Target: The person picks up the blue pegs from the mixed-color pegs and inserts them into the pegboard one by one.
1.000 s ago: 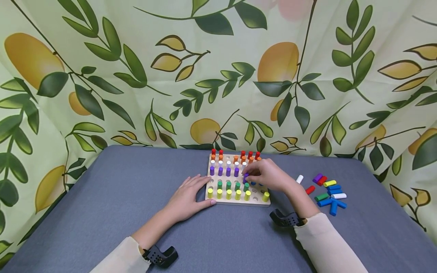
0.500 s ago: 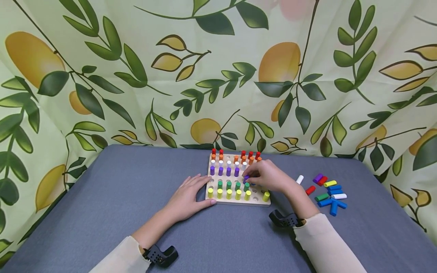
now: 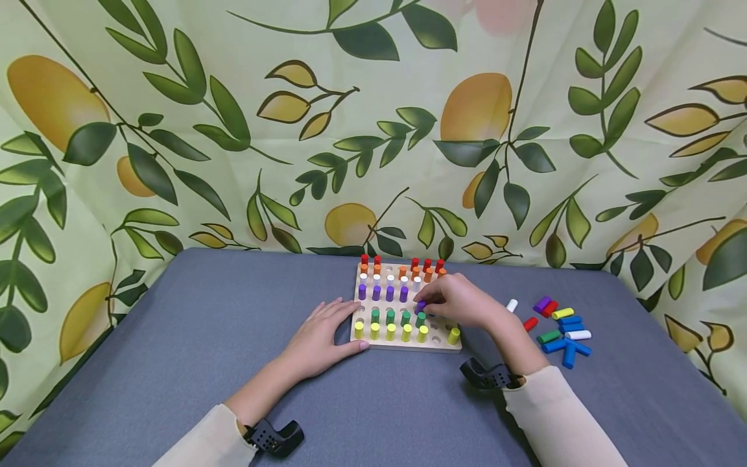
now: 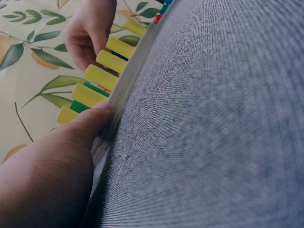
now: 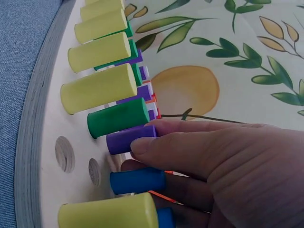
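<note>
A wooden pegboard [image 3: 403,346] bears rows of red, orange, white, purple, green and yellow pegs. My right hand [image 3: 467,301] is over its right half and pinches a purple peg [image 5: 122,141] between thumb and fingers. In the right wrist view that peg leans just past a green peg [image 5: 118,118], with a blue peg [image 5: 138,181] on its other side. The peg's lower end is low among the holes. My left hand [image 3: 318,338] rests at the board's left side, fingers extended along it, thumb [image 4: 97,116] against the front edge beside the yellow pegs [image 4: 102,76].
Right of the board lies a scatter of loose pegs: white [image 3: 511,305], red [image 3: 530,323], purple [image 3: 542,303], yellow [image 3: 563,313], green [image 3: 548,336] and several blue [image 3: 569,354]. A grey cloth [image 3: 204,363] covers the table, and a patterned curtain [image 3: 373,130] hangs behind it.
The purple peg in my right hand has tilted slightly, and the fingers around it have shifted a little. My left hand and the board stay where they were.
</note>
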A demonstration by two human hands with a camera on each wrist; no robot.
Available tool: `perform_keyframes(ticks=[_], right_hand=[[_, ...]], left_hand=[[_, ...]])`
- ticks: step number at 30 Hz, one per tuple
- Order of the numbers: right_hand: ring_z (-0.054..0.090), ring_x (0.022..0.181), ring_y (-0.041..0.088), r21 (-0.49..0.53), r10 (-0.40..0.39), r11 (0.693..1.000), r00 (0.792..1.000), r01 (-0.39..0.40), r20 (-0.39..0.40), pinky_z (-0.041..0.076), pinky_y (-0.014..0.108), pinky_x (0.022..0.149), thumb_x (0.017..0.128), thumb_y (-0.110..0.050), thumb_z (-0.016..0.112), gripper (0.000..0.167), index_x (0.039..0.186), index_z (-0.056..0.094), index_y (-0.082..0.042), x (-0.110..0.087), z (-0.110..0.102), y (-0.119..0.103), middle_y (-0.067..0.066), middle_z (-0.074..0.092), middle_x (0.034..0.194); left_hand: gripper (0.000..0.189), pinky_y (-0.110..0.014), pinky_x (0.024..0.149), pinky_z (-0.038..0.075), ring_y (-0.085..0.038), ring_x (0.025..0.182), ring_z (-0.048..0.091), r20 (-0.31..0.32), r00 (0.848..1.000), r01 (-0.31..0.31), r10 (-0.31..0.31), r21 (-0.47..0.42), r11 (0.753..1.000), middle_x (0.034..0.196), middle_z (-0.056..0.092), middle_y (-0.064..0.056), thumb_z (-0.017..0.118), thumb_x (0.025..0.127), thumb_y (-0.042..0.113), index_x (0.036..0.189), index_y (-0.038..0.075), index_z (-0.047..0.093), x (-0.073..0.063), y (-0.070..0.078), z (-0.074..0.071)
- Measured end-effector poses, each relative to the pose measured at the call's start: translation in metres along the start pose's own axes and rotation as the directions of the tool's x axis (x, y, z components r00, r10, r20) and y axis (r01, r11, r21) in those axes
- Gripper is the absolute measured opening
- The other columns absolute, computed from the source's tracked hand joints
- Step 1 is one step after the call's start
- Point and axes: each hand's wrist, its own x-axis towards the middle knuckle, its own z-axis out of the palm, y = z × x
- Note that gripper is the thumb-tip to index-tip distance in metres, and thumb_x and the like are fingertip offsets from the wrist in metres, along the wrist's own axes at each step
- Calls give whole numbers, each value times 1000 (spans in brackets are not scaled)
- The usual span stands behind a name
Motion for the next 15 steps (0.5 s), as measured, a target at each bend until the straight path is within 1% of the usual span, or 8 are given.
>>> perform_keyframes(ticks=[4, 9, 15], right_hand=[[68, 90, 7, -8, -1, 1000, 1000, 1, -10, 58, 27, 77, 91, -10, 74, 21, 111, 79, -13, -3, -3, -2, -2, 78, 101], [73, 95, 13, 10, 7, 1000, 999, -7, -41, 62, 33, 82, 92, -8, 73, 22, 113, 78, -10, -6, -7, -4, 3, 79, 104], [74, 98, 19, 36, 16, 999, 996, -13, -91, 64, 36, 83, 92, -4, 70, 24, 116, 75, -4, -12, -15, -2, 10, 78, 108]], left_hand=[[77, -54, 129, 19, -31, 152, 36, 6, 1000, 3, -3, 3, 1000, 156, 50, -5, 71, 87, 57, 151, 21, 49, -1, 1, 0], [76, -54, 129, 19, -31, 152, 35, -1, 1000, 1, -1, 2, 1000, 156, 50, -5, 71, 88, 57, 151, 21, 49, -1, 0, 0], [76, -54, 129, 18, -30, 152, 35, -3, 1000, -6, 6, 3, 1000, 156, 50, -5, 70, 88, 58, 151, 21, 49, -1, 0, 1]])
